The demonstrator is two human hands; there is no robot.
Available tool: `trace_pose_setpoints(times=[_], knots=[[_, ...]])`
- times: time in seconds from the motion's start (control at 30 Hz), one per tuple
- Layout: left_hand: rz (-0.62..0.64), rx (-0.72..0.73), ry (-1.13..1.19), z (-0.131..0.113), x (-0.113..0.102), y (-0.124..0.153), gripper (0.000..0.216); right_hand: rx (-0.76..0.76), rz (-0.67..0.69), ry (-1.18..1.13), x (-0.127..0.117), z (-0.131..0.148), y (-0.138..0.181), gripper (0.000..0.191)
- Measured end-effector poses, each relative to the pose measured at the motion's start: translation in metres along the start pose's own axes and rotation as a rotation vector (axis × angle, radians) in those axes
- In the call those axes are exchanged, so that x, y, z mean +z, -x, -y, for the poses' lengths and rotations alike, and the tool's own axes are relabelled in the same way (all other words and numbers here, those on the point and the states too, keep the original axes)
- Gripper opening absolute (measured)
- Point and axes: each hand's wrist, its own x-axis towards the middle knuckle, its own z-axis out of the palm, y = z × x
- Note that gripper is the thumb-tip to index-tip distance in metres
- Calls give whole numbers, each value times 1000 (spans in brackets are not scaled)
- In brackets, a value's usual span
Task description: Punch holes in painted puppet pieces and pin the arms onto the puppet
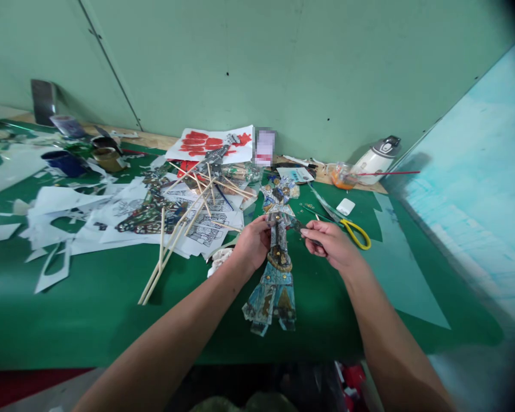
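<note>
A flat, jointed shadow puppet in blue, brown and gold lies lengthwise in front of me, its pieces joined by small brass-coloured fasteners. My left hand is closed on the puppet's left edge at the torso. On the other side, my right hand pinches a small dark piece at the puppet's arm; the fingers partly hide it. Scissors with yellow handles lie just beyond my right hand, beside a white square object. Tiny ring-like bits are scattered near the puppet's head.
Left of the puppet, thin wooden sticks lie across printed sheets and cut paper. Paint pots stand at the back left. A white bottle-shaped device stands at the back right. A translucent sheet covers the right side.
</note>
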Motion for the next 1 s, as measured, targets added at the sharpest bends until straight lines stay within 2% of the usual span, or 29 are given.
trace_pose_setpoints(times=[0.43,0.8,1.0], knots=[[-36,17,-20,2,4,1,17,-27,34,-17,6,1,2,29],[-49,9,-27,2,5,2,17,-76,-35,151,4,0,3,29],[-50,1,-22,1,5,2,18,-86,-12,183,2,-1,2,25]])
